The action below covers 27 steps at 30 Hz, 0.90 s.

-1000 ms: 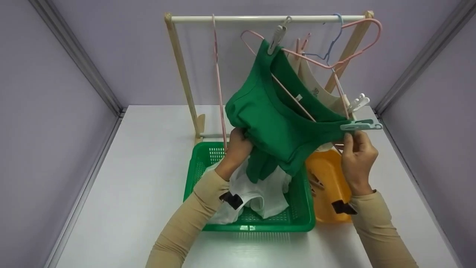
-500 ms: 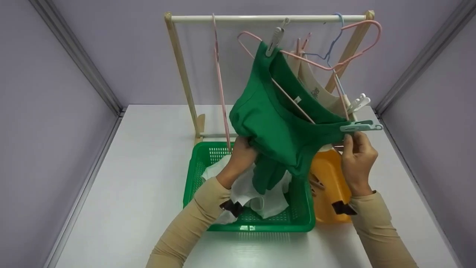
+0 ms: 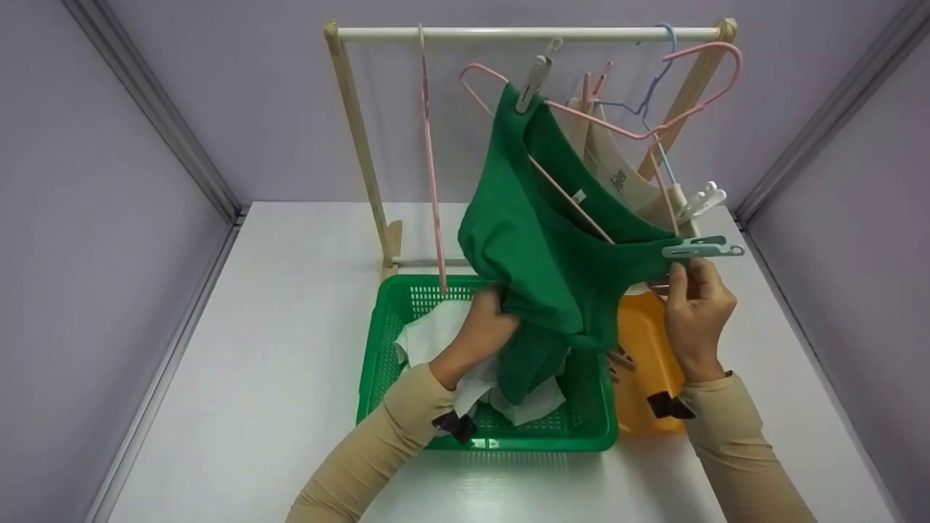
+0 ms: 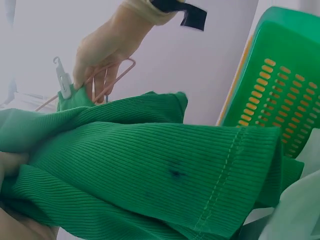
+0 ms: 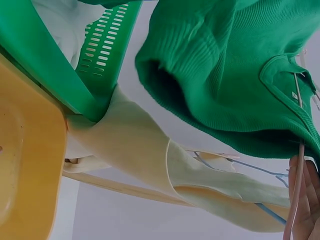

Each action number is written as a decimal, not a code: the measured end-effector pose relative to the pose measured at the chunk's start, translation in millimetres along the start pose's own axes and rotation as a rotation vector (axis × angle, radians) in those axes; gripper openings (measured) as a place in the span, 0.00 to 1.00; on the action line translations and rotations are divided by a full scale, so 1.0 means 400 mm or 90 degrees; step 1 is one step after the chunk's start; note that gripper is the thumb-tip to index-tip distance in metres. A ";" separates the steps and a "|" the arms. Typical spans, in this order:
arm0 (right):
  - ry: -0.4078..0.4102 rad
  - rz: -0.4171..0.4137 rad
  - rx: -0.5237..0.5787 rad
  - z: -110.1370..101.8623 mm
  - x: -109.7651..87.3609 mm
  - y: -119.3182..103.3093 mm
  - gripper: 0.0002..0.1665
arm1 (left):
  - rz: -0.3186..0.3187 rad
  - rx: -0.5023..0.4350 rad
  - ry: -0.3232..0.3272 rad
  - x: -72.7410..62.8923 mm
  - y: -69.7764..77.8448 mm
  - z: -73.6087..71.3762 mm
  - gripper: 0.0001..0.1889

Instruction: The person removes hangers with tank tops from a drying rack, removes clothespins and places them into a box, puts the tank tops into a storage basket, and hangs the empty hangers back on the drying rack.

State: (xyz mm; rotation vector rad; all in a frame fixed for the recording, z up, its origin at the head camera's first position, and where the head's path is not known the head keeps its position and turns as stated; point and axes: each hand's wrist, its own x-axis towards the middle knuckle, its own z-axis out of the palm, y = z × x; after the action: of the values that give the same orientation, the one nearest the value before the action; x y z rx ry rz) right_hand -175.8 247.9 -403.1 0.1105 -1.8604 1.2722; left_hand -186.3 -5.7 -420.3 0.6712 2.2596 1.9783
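Over the right half of the green basket (image 3: 541, 442), the green top (image 3: 538, 240) is held up askew, and much of the white cloth (image 3: 436, 334) inside the basket is hidden by it. A bunched fold is gripped above the basket's middle by the left hand (image 3: 485, 328); its fingertips are buried in fabric, its outline is smeared by blur, and in the left wrist view it is mostly cut off. The left sleeve (image 3: 363, 450) is slanted across the basket's near left corner. Beyond the basket's right side, a shoulder of the top is pinched by the right hand (image 3: 699, 316), thumb and fingers brought together under the teal clip (image 3: 702, 248), wrist raised. In the right wrist view that hand is cropped and crossed by the pink hanger (image 3: 617, 131). Behind the basket, to its right, the beige garment (image 3: 632, 185) is half covered; beside the basket, pegs (image 3: 621, 358) are partly masked.
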 end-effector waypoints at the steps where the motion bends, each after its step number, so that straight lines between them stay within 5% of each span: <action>1: 0.002 0.000 0.001 0.000 0.000 0.001 0.09 | 0.000 -0.010 -0.007 -0.003 0.000 0.003 0.27; 8: -0.005 -0.005 0.003 0.003 -0.005 0.005 0.09 | -0.032 0.000 -0.031 -0.014 -0.012 0.016 0.26; 16: -0.024 -0.017 0.002 0.006 -0.014 0.025 0.07 | -0.037 0.176 -0.084 -0.021 -0.035 0.019 0.11; 21: -0.046 -0.018 0.005 0.000 -0.022 0.052 0.07 | -0.067 0.259 -0.203 -0.027 -0.054 0.016 0.14; 24: -0.052 -0.016 -0.001 -0.005 -0.027 0.064 0.06 | -0.113 0.267 -0.291 -0.032 -0.066 0.013 0.14; 27: -0.051 -0.021 -0.014 -0.008 -0.030 0.072 0.06 | -0.137 0.265 -0.328 -0.038 -0.075 0.008 0.14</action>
State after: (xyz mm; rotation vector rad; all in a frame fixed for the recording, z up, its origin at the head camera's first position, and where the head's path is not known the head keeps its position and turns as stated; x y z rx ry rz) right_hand -180.6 259.8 -431.7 0.1823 -1.9324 1.2413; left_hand -180.1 -10.7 -453.2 0.8116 2.2886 1.0842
